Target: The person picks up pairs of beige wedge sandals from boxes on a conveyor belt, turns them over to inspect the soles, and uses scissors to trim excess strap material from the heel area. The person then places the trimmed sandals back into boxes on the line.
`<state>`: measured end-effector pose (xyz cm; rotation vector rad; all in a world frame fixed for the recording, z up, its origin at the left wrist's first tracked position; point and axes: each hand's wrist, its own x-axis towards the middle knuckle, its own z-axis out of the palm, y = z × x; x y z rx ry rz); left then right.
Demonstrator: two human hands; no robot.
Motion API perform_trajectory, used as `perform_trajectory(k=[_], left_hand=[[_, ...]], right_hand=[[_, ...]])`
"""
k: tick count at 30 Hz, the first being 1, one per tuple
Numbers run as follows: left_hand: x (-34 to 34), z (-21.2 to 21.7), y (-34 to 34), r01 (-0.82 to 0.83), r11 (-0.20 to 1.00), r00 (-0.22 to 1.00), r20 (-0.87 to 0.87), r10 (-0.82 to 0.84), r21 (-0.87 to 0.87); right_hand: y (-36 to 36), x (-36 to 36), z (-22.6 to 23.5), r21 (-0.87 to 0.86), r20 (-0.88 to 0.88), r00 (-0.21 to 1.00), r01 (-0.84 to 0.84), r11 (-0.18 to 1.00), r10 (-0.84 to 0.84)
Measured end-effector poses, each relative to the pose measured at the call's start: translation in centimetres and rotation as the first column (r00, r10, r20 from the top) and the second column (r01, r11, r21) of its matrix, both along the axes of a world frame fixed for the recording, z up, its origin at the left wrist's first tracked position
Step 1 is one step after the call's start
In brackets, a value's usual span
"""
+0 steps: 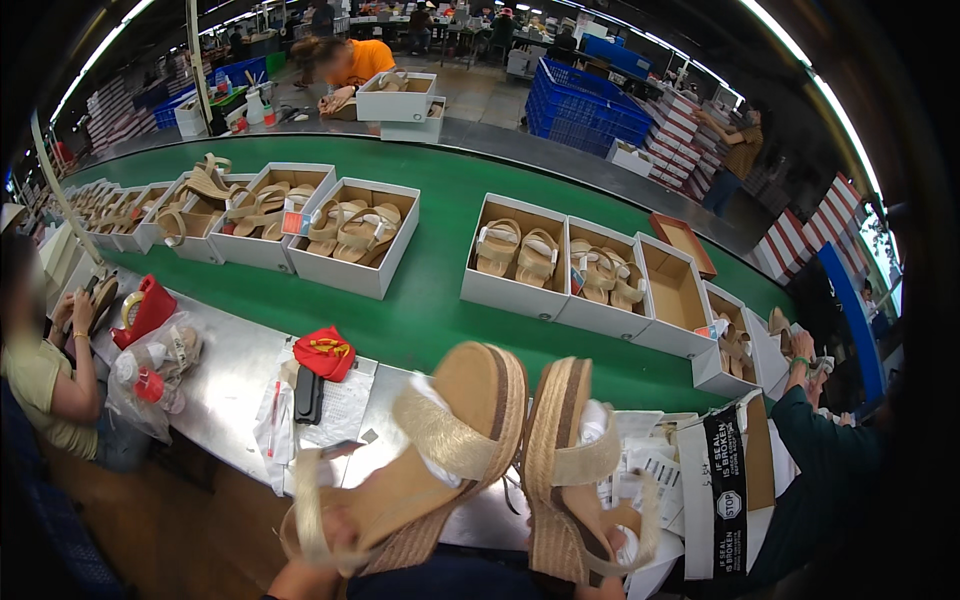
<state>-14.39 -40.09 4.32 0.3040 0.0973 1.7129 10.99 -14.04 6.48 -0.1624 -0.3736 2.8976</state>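
A beige wedge sandal (400,490) with a woven rope-like sole side is in my left hand (340,528), which is closed round its heel end behind the ankle strap. My right hand (614,540) grips the matching wedge sandal (548,470) at the heel, turned so its woven side shows. Both sandals are raised toe-up over the metal table, their toes close together. White stuffing (594,424) sits under the toe straps. Most of each hand is hidden by the shoes and straps.
Beyond the metal table (225,375), open white boxes of sandals (360,235) line a green conveyor (430,275); one box (680,290) holds no shoes. A red cloth item (324,354) lies left. A black-taped carton (725,490) stands right. Co-workers flank me both sides.
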Motion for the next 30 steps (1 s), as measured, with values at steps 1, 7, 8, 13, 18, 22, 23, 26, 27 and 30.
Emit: perform_trajectory(k=[1, 7, 8, 13, 18, 22, 23, 26, 27, 30], left_hand=[[-0.6, 1.0, -0.2, -0.031, 0.999, 0.999, -0.032, 0.031, 0.025], [-1.4, 3.1, 2.6, -0.083, 0.992, 0.992, -0.085, 0.091, 0.093], [-0.9, 2.9, 2.5, -0.118, 0.992, 0.993, -0.025, 0.119, 0.039], [0.5, 5.6, 1.2, -0.338, 0.916, 0.937, -0.163, 0.308, -0.215], [0.1, 3.5, 0.0, -0.279, 0.958, 0.926, 0.283, 0.250, 0.064], [-3.6, 0.5, 0.7, -0.558, 0.765, 0.766, -0.556, 0.324, -0.322], [-4.4, 0.4, 0.7, -0.562, 0.745, 0.759, -0.581, 0.293, -0.358], [-5.2, 1.2, 1.5, -0.562, 0.818, 0.656, -0.668, 0.350, -0.124], [-5.3, 1.5, 1.7, -0.565, 0.819, 0.622, -0.704, 0.343, -0.100], [-5.0, 2.2, 2.2, -0.548, 0.834, 0.563, -0.763, 0.318, -0.056]], right_hand=[[0.4, 0.3, 0.3, 0.055, 0.051, 0.998, 0.045, 0.997, -0.048], [0.2, -0.4, -0.2, 0.198, 0.161, 0.976, 0.115, 0.973, -0.148], [-0.1, -0.3, -0.2, 0.216, 0.172, 0.974, 0.108, 0.970, -0.147], [0.8, -1.2, -0.4, 0.372, 0.223, 0.960, 0.076, 0.925, -0.169], [2.8, -4.1, -0.2, 0.667, 0.210, 0.969, -0.044, 0.744, -0.130], [3.7, -5.9, 3.8, 0.855, 0.199, 0.971, -0.105, 0.509, -0.134], [3.6, -6.1, 4.9, 0.882, 0.199, 0.971, -0.118, 0.455, -0.133], [3.4, -6.2, 6.0, 0.932, 0.198, 0.965, -0.130, 0.337, -0.174], [3.4, -6.2, 5.9, 0.942, 0.199, 0.963, -0.137, 0.306, -0.182], [3.1, -6.2, 5.7, 0.961, 0.192, 0.959, -0.142, 0.237, -0.206]])
